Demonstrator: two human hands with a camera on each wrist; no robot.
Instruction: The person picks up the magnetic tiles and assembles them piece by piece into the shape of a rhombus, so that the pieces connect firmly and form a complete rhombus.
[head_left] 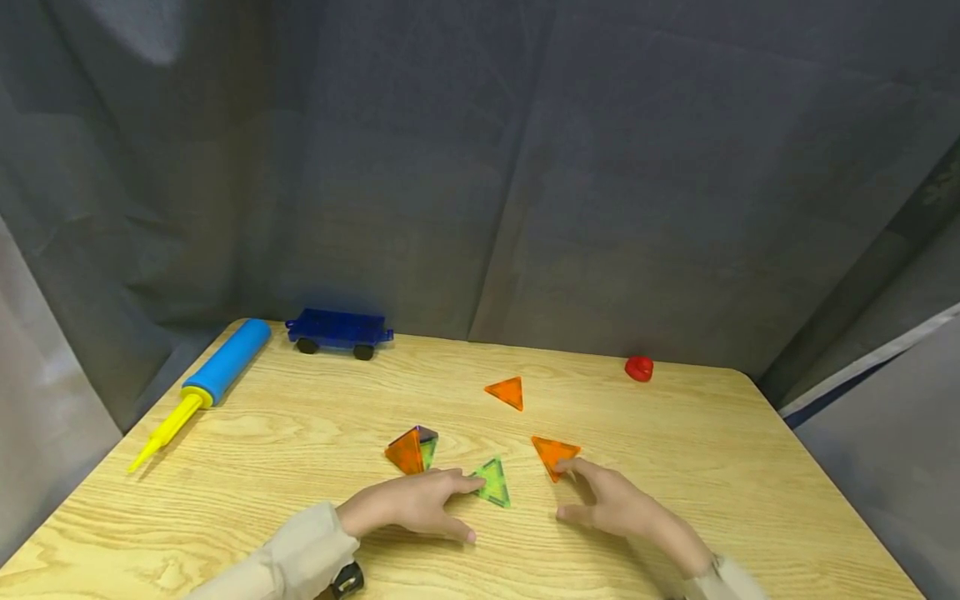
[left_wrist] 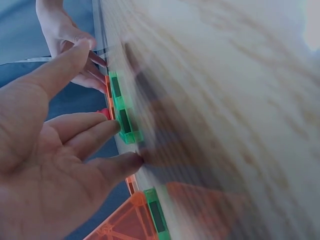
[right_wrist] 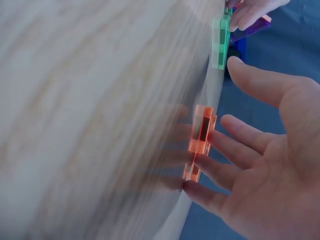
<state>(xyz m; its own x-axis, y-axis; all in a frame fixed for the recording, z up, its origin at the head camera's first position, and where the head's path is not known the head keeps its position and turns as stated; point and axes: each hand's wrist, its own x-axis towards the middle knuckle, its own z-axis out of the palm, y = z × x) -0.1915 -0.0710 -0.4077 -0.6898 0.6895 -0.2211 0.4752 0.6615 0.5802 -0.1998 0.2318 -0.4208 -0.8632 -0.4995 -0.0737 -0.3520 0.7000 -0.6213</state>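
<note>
A green translucent triangle tile (head_left: 493, 482) lies flat on the wooden table, and the fingertips of my left hand (head_left: 423, 502) rest at its left corner. In the left wrist view that hand's fingers are extended, thumb apart. To the right, my right hand (head_left: 618, 502) reaches an orange triangle tile (head_left: 555, 454) with its fingertips at the lower edge. The right wrist view shows the fingers spread along this orange tile (right_wrist: 200, 130). Just beyond my left hand stands a small pyramid of tiles (head_left: 406, 452), with orange, green and purple sides.
Another orange triangle tile (head_left: 510, 392) lies farther back. A blue wheeled car base (head_left: 340, 332) stands at the back left, beside a blue and yellow pump (head_left: 225, 362). Near the back right edge sits a small red object (head_left: 639, 368). A dark curtain (head_left: 480, 167) hangs behind the table.
</note>
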